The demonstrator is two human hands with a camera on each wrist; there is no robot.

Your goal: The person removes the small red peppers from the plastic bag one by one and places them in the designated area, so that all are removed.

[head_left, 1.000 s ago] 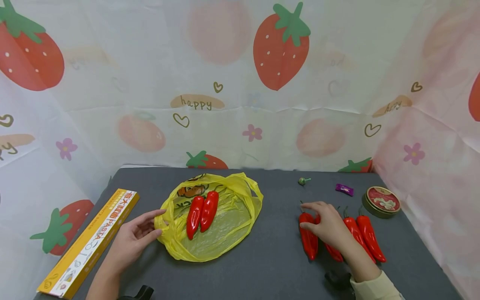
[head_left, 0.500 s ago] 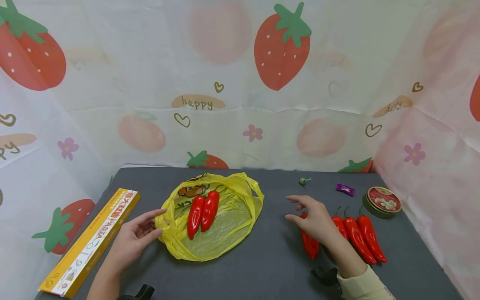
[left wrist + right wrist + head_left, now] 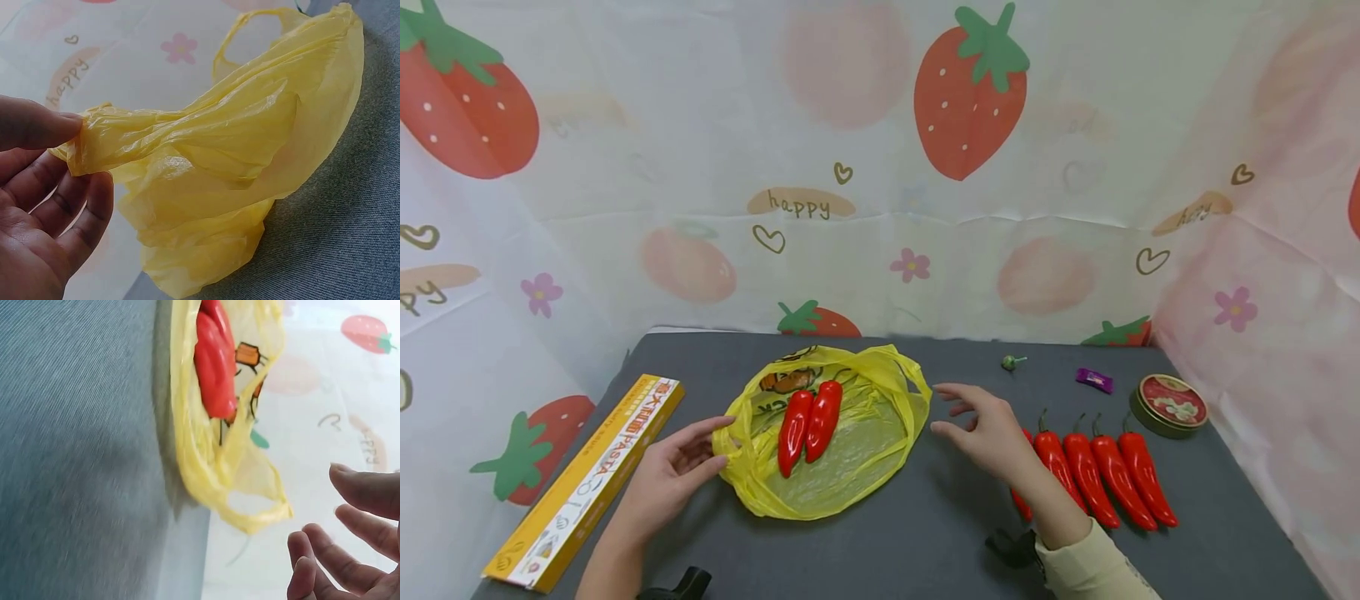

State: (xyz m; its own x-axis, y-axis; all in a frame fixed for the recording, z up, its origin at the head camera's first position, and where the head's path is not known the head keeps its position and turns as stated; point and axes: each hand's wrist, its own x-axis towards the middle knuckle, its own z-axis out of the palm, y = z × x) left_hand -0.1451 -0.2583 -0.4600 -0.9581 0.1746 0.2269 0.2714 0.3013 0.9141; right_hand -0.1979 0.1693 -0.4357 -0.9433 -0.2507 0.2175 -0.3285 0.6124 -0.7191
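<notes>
A yellow plastic bag (image 3: pixel 850 479) lies opened out on the table, with two red chili peppers (image 3: pixel 824 421) side by side in it. My left hand (image 3: pixel 664 475) pinches the bag's left rim between thumb and fingers; the left wrist view shows the gathered plastic (image 3: pixel 125 140) there. Just right of the bag hovers my right hand (image 3: pixel 985 433), fingers loosely bent and apart, holding nothing. In the right wrist view its fingertips stay clear of the bag's handle (image 3: pixel 250 519). Several more red chili peppers (image 3: pixel 1120 471) lie in a row at the right, one partly hidden by my right forearm.
A long yellow pasta box (image 3: pixel 583 483) lies slantwise at the left. Toward the back right are a small green stemmed thing (image 3: pixel 1010 362), a purple wrapped candy (image 3: pixel 1094 380) and a round tin (image 3: pixel 1169 404). A strawberry-print sheet (image 3: pixel 865 208) hangs behind the table.
My right hand has moved left from over the pepper row to beside the bag, uncovering more peppers. The left hand keeps its hold on the rim.
</notes>
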